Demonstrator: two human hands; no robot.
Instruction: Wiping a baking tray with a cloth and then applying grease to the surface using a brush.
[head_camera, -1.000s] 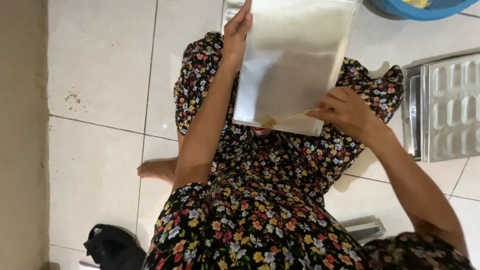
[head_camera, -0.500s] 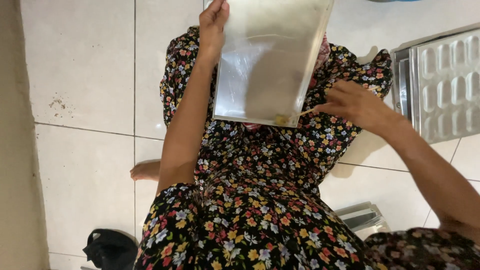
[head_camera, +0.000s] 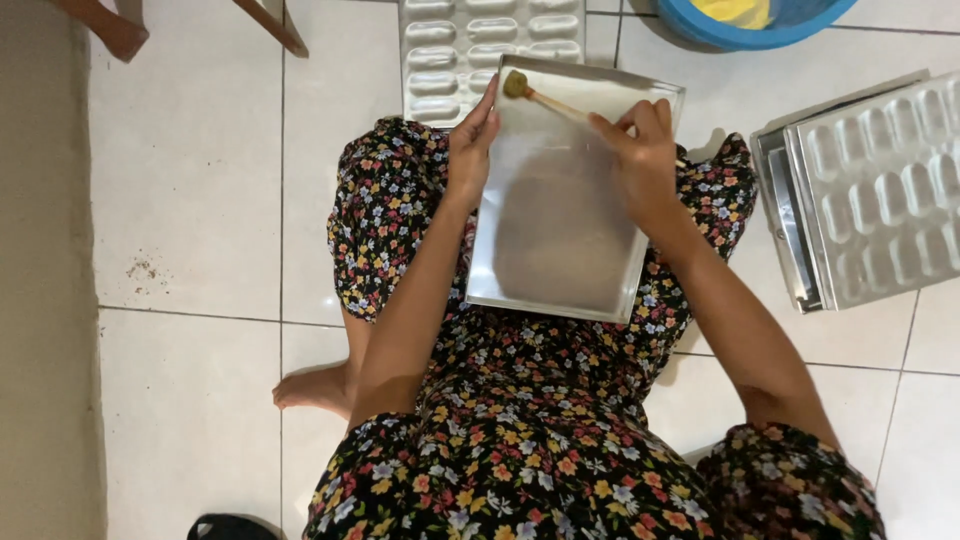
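one flat metal baking tray (head_camera: 560, 250) on the lap. one brush (head_camera: 545, 97) with a wooden handle. two moulded metal trays with oval hollows in view: one (head_camera: 480, 45) on the floor ahead, one (head_camera: 880, 190) at the right, which lies on a stack whose count i can't tell. one blue basin (head_camera: 760, 30). two hands on the flat tray, left (head_camera: 470, 145) and right (head_camera: 640, 150). one bare foot (head_camera: 315, 388).

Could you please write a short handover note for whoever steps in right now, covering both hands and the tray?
Left hand grips the left edge of the flat metal tray, which rests on the lap.
Right hand holds a thin stick brush, its yellowish tip in the tray's far left corner.
Moulded trays lie ahead and to the right; a blue basin sits beyond.
How much of the tray has been brushed, or remains, cannot be told.
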